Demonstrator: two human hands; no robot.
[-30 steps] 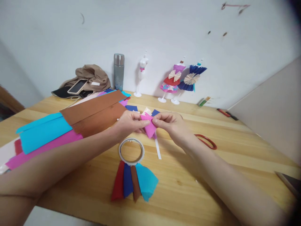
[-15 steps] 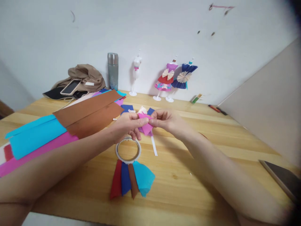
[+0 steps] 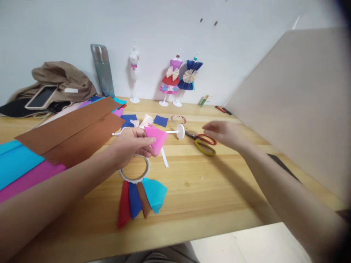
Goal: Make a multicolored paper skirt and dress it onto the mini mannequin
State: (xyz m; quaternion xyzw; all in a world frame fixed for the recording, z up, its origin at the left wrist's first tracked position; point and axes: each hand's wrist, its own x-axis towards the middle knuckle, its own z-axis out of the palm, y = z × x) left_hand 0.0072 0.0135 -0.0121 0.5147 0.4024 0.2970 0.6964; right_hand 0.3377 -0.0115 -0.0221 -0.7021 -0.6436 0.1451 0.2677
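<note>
My left hand (image 3: 131, 144) is closed on a folded pink piece of crepe paper (image 3: 157, 138), pinched between thumb and fingers. Behind it lies a small white mannequin stand (image 3: 180, 132) on its side, its middle hidden by the hand and paper. My right hand (image 3: 223, 132) holds nothing, its fingers loosely stretched out beside the red handle of the scissors (image 3: 204, 142). Below my left hand sits a roll of tape (image 3: 148, 168), with red, blue, brown and turquoise paper pieces (image 3: 155, 193) fanned out at its near edge. A thin white strip (image 3: 165, 157) lies nearby.
Large brown paper sheets (image 3: 74, 128) and other coloured sheets cover the left. Against the wall stand a flask (image 3: 102, 73), a bare mannequin (image 3: 134, 73) and two dressed ones (image 3: 170, 78). A phone (image 3: 41, 97) rests by a brown cloth (image 3: 63, 76).
My right hand has let go of the pink paper and moved right toward the scissors. My left hand keeps the paper. The view has turned to the right.
</note>
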